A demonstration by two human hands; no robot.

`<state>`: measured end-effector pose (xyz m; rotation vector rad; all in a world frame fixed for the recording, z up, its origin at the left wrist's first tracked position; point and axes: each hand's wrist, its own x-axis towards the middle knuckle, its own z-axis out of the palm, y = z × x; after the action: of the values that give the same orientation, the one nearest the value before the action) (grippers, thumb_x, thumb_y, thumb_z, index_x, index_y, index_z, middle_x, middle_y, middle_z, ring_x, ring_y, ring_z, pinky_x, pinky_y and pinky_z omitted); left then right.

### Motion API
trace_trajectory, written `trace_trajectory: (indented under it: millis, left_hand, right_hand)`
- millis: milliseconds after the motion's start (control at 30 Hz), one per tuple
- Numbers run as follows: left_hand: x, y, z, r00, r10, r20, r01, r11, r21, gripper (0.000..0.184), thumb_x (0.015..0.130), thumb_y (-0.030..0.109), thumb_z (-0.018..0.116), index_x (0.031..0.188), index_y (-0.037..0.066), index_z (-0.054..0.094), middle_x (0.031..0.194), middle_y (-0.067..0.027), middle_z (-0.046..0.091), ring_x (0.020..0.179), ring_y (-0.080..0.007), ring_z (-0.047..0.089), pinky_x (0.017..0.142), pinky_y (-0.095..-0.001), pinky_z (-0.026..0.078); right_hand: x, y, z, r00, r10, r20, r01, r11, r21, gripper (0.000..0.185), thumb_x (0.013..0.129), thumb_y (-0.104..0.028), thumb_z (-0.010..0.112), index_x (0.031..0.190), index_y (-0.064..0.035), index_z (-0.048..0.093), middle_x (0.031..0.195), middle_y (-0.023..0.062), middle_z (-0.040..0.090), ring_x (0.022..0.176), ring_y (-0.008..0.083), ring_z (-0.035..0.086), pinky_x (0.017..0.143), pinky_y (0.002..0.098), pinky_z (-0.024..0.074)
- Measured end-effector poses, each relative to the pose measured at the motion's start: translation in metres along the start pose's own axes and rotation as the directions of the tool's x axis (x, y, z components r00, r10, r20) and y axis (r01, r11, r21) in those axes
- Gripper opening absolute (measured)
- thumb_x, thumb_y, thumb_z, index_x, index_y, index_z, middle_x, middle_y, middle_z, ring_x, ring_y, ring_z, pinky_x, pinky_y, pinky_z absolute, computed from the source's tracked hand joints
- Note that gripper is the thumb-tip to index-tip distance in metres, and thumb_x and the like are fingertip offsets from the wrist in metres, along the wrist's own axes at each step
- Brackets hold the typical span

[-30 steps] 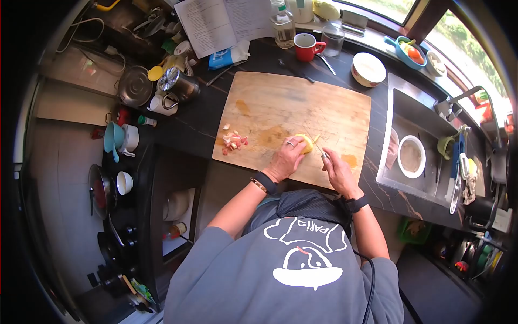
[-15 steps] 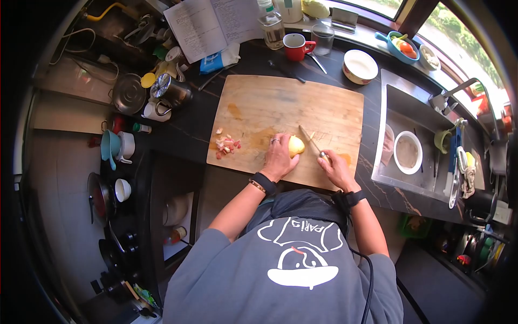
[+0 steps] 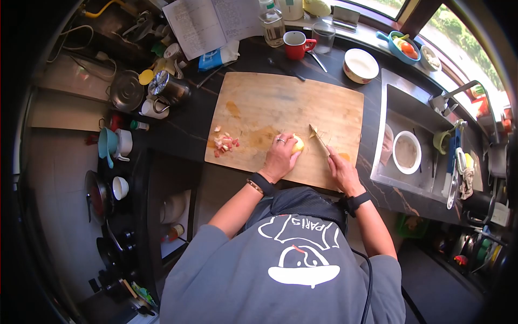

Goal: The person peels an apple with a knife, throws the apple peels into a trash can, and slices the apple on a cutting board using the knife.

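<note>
My left hand curls round a pale yellow, rounded vegetable that looks like a peeled potato, pressed down on the wooden cutting board. Its fingers cover much of it. To the right of it, my right hand grips a knife, with the blade pointing up and left, apart from the vegetable. Thin pale scraps lie by the blade. Small chopped pinkish-red and white pieces sit in a pile at the board's left side.
Right of the board is a sink with a white bowl in it. Behind the board stand a red mug, a cream bowl, a glass bottle and a dark-handled utensil. An open notebook lies at the back left.
My right hand has moved slightly right with the knife, so the blade is farther from the vegetable. My left hand now covers more of the vegetable.
</note>
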<state>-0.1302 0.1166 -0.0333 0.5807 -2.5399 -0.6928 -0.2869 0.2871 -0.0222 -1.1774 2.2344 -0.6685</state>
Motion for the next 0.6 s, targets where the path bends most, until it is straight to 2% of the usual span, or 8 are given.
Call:
trace_trajectory:
  millis: [133, 200, 233, 300, 333, 467, 533, 600]
  left_hand:
    - [-0.001, -0.003, -0.007, 0.997, 0.065, 0.05, -0.063, 0.997, -0.033, 0.041, 0.069, 0.005, 0.073, 0.106, 0.001, 0.057, 0.112, -0.0153, 0.055, 0.105, -0.0346, 0.052, 0.091, -0.04, 0.044]
    - [0.001, -0.003, -0.011, 0.994, 0.079, 0.07, -0.076, 0.996, -0.035, 0.041, 0.069, 0.004, 0.073, 0.107, 0.002, 0.057, 0.112, -0.0155, 0.056, 0.106, -0.0347, 0.052, 0.092, -0.04, 0.044]
    - [0.002, -0.003, -0.012, 0.99, 0.108, 0.088, -0.106, 0.994, -0.033, 0.041, 0.069, 0.003, 0.072, 0.107, 0.002, 0.057, 0.112, -0.015, 0.056, 0.107, -0.0343, 0.052, 0.093, -0.0396, 0.044]
    - [0.004, -0.001, -0.013, 0.985, 0.14, 0.103, -0.137, 0.99, -0.032, 0.041, 0.069, 0.002, 0.072, 0.107, 0.002, 0.057, 0.112, -0.0146, 0.057, 0.108, -0.034, 0.052, 0.094, -0.0393, 0.044]
    - [0.004, 0.0, -0.014, 0.983, 0.132, 0.124, -0.13, 0.991, -0.026, 0.041, 0.069, 0.001, 0.071, 0.107, 0.002, 0.057, 0.112, -0.0138, 0.057, 0.108, -0.0334, 0.052, 0.094, -0.0389, 0.044]
    - [0.003, -0.001, -0.013, 0.983, 0.113, 0.147, -0.111, 0.994, -0.019, 0.042, 0.068, 0.0, 0.071, 0.108, 0.003, 0.058, 0.113, -0.0118, 0.057, 0.11, -0.0318, 0.052, 0.094, -0.0377, 0.044]
    - [0.003, 0.0, -0.012, 0.985, 0.105, 0.139, -0.104, 0.994, -0.02, 0.042, 0.068, 0.0, 0.071, 0.107, 0.003, 0.057, 0.113, -0.0118, 0.057, 0.11, -0.0317, 0.052, 0.094, -0.0377, 0.044]
    - [0.002, 0.001, -0.012, 0.986, 0.097, 0.134, -0.095, 0.995, -0.023, 0.041, 0.068, 0.0, 0.071, 0.107, 0.003, 0.057, 0.113, -0.0118, 0.057, 0.11, -0.0316, 0.052, 0.094, -0.0377, 0.044]
  right_hand:
    - [0.0, -0.002, 0.004, 1.0, 0.009, -0.017, -0.009, 1.0, 0.018, 0.037, 0.094, -0.016, 0.052, 0.131, -0.0105, 0.051, 0.096, 0.0246, 0.063, 0.088, 0.0399, 0.062, 0.075, 0.0435, 0.0495]
    - [-0.005, -0.019, -0.003, 0.991, -0.111, -0.073, 0.12, 0.984, 0.132, 0.036, 0.094, -0.013, 0.053, 0.13, -0.0098, 0.052, 0.094, 0.0245, 0.063, 0.087, 0.0405, 0.062, 0.074, 0.0434, 0.0491]
    - [-0.007, -0.019, 0.0, 0.991, -0.109, -0.072, 0.118, 0.984, 0.132, 0.036, 0.094, -0.013, 0.053, 0.13, -0.0098, 0.052, 0.094, 0.0245, 0.063, 0.087, 0.0405, 0.062, 0.074, 0.0434, 0.0491]
    - [-0.008, -0.022, 0.004, 0.954, -0.283, -0.099, 0.295, 0.945, 0.143, 0.037, 0.093, -0.012, 0.054, 0.13, -0.0085, 0.051, 0.091, 0.0247, 0.063, 0.085, 0.0406, 0.062, 0.072, 0.0427, 0.0488]
    - [-0.011, -0.024, 0.002, 0.967, -0.254, -0.026, 0.255, 0.956, 0.145, 0.037, 0.094, -0.012, 0.053, 0.131, -0.0066, 0.051, 0.09, 0.0246, 0.063, 0.082, 0.0409, 0.062, 0.071, 0.0424, 0.0484]
    - [-0.013, -0.025, 0.003, 0.98, -0.19, 0.053, 0.185, 0.978, 0.098, 0.037, 0.094, -0.013, 0.052, 0.13, -0.0054, 0.051, 0.09, 0.025, 0.063, 0.081, 0.0415, 0.062, 0.07, 0.042, 0.0485]
    - [-0.012, -0.017, 0.013, 0.97, -0.239, 0.032, 0.237, 0.969, 0.074, 0.041, 0.097, -0.024, 0.046, 0.138, -0.0178, 0.042, 0.081, 0.026, 0.063, 0.074, 0.0439, 0.061, 0.065, 0.051, 0.0482]
    - [-0.014, -0.019, 0.014, 0.973, -0.229, 0.034, 0.227, 0.972, 0.06, 0.038, 0.097, -0.025, 0.045, 0.134, -0.0158, 0.043, 0.08, 0.0256, 0.063, 0.074, 0.0443, 0.061, 0.065, 0.0515, 0.0481]
